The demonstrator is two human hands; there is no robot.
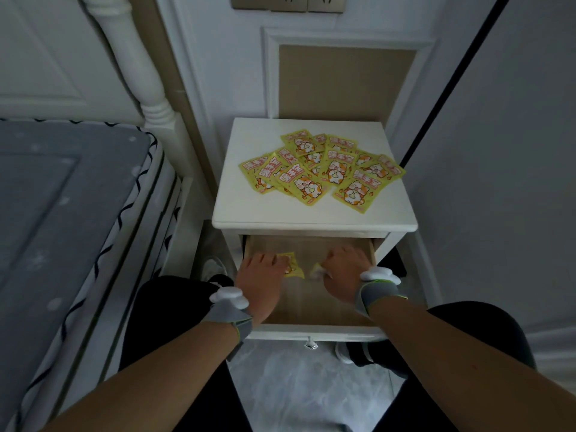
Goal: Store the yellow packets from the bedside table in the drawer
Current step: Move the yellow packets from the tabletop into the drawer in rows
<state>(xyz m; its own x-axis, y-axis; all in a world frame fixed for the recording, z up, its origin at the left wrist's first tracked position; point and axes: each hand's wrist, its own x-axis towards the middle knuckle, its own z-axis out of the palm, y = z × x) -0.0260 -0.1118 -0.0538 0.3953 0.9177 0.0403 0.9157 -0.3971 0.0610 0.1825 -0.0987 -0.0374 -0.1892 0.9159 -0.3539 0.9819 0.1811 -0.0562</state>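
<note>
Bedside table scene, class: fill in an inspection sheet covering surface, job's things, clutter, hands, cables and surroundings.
Surface: white wooden bedside table, top drawer pulled open.
Job's things: pile of yellow cat-print packets on the tabletop; one yellow packet in the drawer.
Clutter: nothing seen.
Hands: left hand on the drawer packet; right hand grips a blurred packet.
Cables: nothing seen.
Surroundings: grey mattress to the left, wall sockets above.

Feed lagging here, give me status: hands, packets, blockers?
Left hand and right hand each holding a packet inside open drawer. Pile of packets on tabletop. No obstruction.
</note>
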